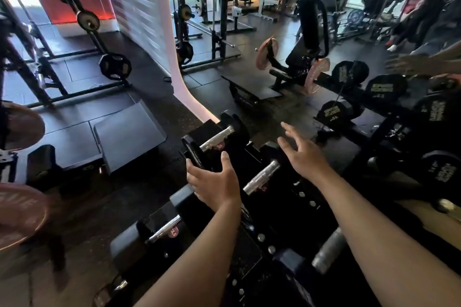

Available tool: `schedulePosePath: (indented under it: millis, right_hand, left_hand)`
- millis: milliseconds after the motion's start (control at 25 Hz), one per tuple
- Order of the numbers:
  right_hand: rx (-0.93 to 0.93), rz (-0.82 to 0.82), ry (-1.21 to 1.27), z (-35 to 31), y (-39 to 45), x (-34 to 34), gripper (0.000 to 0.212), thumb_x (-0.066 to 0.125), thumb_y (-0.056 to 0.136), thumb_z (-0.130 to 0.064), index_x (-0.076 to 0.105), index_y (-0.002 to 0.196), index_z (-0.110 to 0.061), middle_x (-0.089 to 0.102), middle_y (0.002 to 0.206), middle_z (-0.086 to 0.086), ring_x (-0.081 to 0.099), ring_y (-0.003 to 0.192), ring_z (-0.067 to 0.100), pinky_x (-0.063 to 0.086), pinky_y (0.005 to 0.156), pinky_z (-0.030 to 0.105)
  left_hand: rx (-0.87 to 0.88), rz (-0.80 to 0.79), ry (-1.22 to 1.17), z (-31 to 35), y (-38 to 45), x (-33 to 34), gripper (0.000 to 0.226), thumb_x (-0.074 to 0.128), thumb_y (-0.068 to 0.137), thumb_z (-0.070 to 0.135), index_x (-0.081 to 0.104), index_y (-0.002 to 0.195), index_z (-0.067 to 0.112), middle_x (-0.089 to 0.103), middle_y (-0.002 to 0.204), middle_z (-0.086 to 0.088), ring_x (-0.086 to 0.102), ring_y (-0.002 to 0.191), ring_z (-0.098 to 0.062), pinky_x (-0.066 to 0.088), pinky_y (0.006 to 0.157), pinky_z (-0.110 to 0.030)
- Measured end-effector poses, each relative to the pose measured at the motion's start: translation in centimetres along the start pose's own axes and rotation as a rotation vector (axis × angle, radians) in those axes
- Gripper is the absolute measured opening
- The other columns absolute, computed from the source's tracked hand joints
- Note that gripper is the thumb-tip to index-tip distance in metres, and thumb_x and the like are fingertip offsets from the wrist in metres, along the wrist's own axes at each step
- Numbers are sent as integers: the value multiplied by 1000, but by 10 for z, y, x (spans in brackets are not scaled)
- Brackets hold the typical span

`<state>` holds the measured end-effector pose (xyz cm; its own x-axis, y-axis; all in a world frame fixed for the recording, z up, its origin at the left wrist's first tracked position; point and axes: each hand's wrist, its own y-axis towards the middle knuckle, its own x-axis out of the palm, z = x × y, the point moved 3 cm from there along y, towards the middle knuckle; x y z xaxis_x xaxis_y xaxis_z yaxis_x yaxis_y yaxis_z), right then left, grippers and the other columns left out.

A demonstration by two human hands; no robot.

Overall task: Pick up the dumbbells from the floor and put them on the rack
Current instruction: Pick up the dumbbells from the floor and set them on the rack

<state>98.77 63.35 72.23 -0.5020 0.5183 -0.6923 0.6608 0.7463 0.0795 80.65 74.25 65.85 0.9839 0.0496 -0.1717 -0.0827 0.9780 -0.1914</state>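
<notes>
Left hand (215,183): spread, fingers apart, palm down, gripping nothing; its fingertips lie at the near head of the end dumbbell (214,137), and contact cannot be confirmed. Right hand (305,154): also spread and empty, hovering above the rack (282,209), apart from the left hand and touching no weight.

The end dumbbell sits at the far end of the rack, chrome handle exposed between its two black heads. A second dumbbell (262,177) rests just beside it, between the two hands, and a third dumbbell (163,229) lies nearer on the left side. More dumbbells (384,87) show to the right; a mirror is likely there, so these may be reflections. No dumbbell is visible on the floor (104,197) in this view.

Assessment: the step appears to be the seating or release of a weight at the rack's end. To do it well, confirm both heads rest fully in the cradle, then draw the fingers clear along the handle line, not between neighbouring heads. Risk: pinched fingertips between adjacent heads, or a weight rolling off the open end.
</notes>
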Motion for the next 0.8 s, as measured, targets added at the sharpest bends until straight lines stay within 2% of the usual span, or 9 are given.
schedulePosePath:
  millis: [120, 200, 280, 360, 520, 680, 800]
  right_hand:
    - [2, -8, 43, -8, 60, 33, 52, 49, 99, -48, 38, 149, -41, 47, 150, -2, 44, 137, 14, 31, 98, 25]
    - [9, -7, 58, -11, 98, 58, 51, 49, 98, -49, 40, 148, -41, 51, 147, -1, 48, 134, 15, 35, 99, 26]
    - [13, -6, 56, -10, 128, 81, 51, 50, 98, -49, 44, 146, -37, 57, 142, 2, 53, 129, 17, 38, 100, 26]
    - [39, -32, 57, -8, 151, 103, 51, 50, 98, -47, 46, 147, -31, 58, 140, 7, 56, 127, 19, 39, 101, 27]
    - [88, -61, -11, -1, 169, 134, 47, 48, 101, -42, 48, 144, -22, 62, 136, 10, 55, 127, 29, 38, 99, 28]
    - [103, -45, 36, 10, 173, 146, 41, 47, 98, -51, 53, 133, -28, 69, 120, 6, 60, 117, 29, 45, 97, 36]
    - [106, -34, 59, 13, 173, 148, 42, 45, 96, -58, 53, 130, -34, 69, 120, 1, 60, 117, 26, 46, 99, 41]
  left_hand:
    - [-7, 38, 8, 3, 62, 7, 92, 66, 81, 61, 23, 154, 25, 28, 158, -10, 43, 136, -36, 38, 107, -54]
    - [7, 44, -26, 5, 103, 14, 84, 67, 84, 56, 26, 153, 31, 25, 159, -7, 44, 135, -33, 39, 101, -41]
    - [24, -13, -86, 5, 131, 23, 73, 68, 89, 50, 33, 151, 37, 24, 159, -4, 42, 137, -26, 34, 96, -31]
    - [33, -94, -115, 0, 152, 36, 64, 67, 92, 46, 41, 149, 36, 27, 157, -2, 40, 139, -20, 30, 98, -26]
    - [-102, -198, -132, -23, 174, 54, 55, 67, 92, 41, 50, 143, 31, 37, 150, -4, 44, 134, -21, 34, 101, -29]
    - [-156, -242, -153, -36, 183, 59, 50, 66, 88, 26, 48, 134, 37, 52, 137, -11, 53, 120, -27, 38, 90, -33]
    - [-154, -282, -162, -37, 183, 57, 53, 63, 87, 24, 44, 135, 38, 52, 137, -11, 53, 118, -27, 38, 91, -34]
